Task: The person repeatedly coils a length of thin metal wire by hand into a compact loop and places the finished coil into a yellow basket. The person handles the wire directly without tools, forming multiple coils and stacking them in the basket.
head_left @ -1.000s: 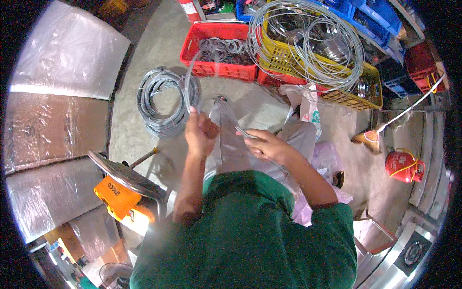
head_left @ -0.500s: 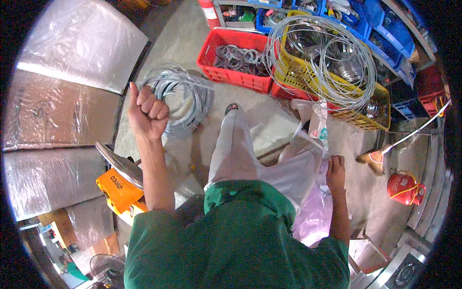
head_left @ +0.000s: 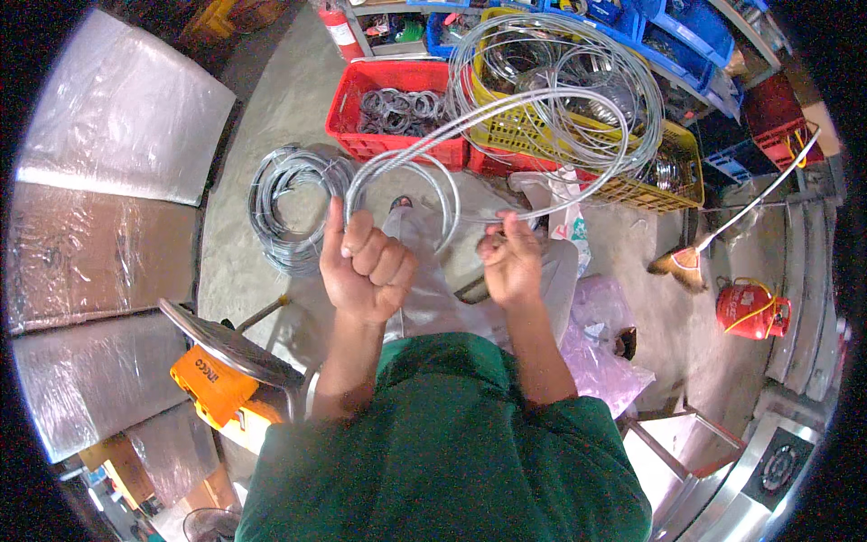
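Note:
My left hand (head_left: 368, 271) is closed in a fist with the thumb pointing up. It grips several loops of grey steel cable (head_left: 626, 135). The cable arcs up and to the right, then curves back down to my right hand (head_left: 512, 260). There my thumb and fingers are pinched on the strand. A smaller loop hangs between my hands, above my lap. Left of my left hand, a tied coil of grey cable (head_left: 262, 212) lies on the floor.
Ahead stand a red crate (head_left: 384, 144) of metal rings and a yellow crate (head_left: 506, 135) with a large wire coil on it. Wrapped boxes (head_left: 99, 253) and an orange case (head_left: 212, 384) are at left. A broom (head_left: 682, 262) and red gas cylinder (head_left: 752, 309) are at right.
My right hand has come up and inward from my right side. My left hand has moved right and lower. Loops of cable now arc clearly between both hands.

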Action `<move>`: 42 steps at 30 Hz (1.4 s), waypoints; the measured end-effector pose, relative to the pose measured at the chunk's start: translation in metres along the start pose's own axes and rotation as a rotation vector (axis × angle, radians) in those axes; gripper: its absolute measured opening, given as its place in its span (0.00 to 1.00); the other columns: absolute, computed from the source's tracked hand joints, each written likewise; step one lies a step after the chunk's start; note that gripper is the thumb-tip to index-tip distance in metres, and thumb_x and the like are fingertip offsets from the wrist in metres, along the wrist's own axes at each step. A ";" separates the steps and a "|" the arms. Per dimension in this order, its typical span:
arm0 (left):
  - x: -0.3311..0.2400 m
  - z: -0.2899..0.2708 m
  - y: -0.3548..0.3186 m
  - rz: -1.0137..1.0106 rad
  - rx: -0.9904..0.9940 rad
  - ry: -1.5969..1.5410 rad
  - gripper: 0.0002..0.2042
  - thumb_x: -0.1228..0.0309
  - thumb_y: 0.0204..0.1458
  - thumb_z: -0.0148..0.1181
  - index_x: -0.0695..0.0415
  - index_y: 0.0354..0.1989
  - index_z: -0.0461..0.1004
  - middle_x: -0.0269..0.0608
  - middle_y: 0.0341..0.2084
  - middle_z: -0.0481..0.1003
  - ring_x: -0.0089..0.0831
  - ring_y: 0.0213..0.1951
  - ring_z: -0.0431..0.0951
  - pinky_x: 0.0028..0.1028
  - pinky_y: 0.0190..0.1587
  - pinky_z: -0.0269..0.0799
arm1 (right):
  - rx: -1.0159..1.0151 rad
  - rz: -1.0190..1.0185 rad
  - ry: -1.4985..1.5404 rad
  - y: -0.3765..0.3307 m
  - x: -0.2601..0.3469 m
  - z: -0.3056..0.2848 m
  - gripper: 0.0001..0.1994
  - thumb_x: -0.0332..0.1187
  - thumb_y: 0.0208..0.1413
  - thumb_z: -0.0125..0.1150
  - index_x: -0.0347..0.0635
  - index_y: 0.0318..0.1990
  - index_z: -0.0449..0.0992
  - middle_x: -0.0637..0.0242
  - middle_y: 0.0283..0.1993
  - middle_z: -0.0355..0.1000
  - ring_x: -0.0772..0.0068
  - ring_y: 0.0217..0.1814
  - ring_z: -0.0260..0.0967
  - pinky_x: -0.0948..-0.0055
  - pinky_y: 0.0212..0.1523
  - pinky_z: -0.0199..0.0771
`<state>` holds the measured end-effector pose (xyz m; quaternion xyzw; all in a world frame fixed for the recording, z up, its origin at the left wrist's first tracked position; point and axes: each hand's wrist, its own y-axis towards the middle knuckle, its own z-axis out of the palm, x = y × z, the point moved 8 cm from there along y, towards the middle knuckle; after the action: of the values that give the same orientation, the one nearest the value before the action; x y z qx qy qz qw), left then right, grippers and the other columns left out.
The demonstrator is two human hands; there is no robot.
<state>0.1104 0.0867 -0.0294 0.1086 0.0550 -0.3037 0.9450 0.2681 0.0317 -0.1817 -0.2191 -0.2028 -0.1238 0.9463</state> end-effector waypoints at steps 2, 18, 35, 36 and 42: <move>0.005 -0.002 -0.003 -0.032 -0.008 0.023 0.27 0.46 0.67 0.23 0.45 0.18 0.55 0.21 0.06 0.43 0.21 0.10 0.41 0.27 0.16 0.43 | 0.168 0.070 0.068 -0.002 -0.016 0.027 0.08 0.39 0.63 0.57 0.47 0.43 0.75 0.73 0.37 0.74 0.76 0.37 0.71 0.72 0.37 0.70; 0.004 -0.085 -0.023 -0.111 -0.571 0.576 0.23 0.47 0.64 0.43 0.46 0.19 0.62 0.24 0.07 0.49 0.21 0.09 0.45 0.27 0.15 0.42 | 0.363 0.612 -0.321 -0.038 -0.064 0.063 0.10 0.37 0.62 0.58 0.45 0.46 0.71 0.66 0.37 0.69 0.70 0.37 0.68 0.70 0.37 0.69; -0.176 -0.062 0.004 0.311 -0.384 0.470 0.19 0.53 0.66 0.43 0.46 0.23 0.60 0.21 0.09 0.45 0.18 0.12 0.42 0.25 0.17 0.39 | 0.590 -0.155 -1.744 -0.100 0.114 -0.012 0.11 0.34 0.64 0.53 0.36 0.42 0.79 0.63 0.24 0.68 0.69 0.26 0.65 0.69 0.29 0.65; -0.182 -0.053 0.008 0.338 -0.329 0.460 0.19 0.54 0.66 0.43 0.47 0.23 0.61 0.21 0.09 0.44 0.18 0.11 0.41 0.25 0.17 0.38 | 0.561 -0.138 -1.819 -0.104 0.124 -0.019 0.11 0.33 0.63 0.54 0.36 0.42 0.79 0.63 0.24 0.67 0.68 0.26 0.64 0.69 0.30 0.65; -0.197 -0.022 0.025 0.362 -0.149 0.359 0.18 0.56 0.67 0.41 0.48 0.23 0.61 0.20 0.09 0.44 0.17 0.11 0.41 0.24 0.16 0.38 | 0.334 -0.111 -1.898 -0.119 0.165 -0.053 0.10 0.35 0.59 0.60 0.40 0.42 0.80 0.58 0.29 0.69 0.57 0.31 0.69 0.63 0.33 0.70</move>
<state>-0.0357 0.2226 -0.0128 0.0990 0.2235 -0.1008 0.9644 0.3939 -0.1209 -0.1101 -0.0805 -0.9084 0.0908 0.4001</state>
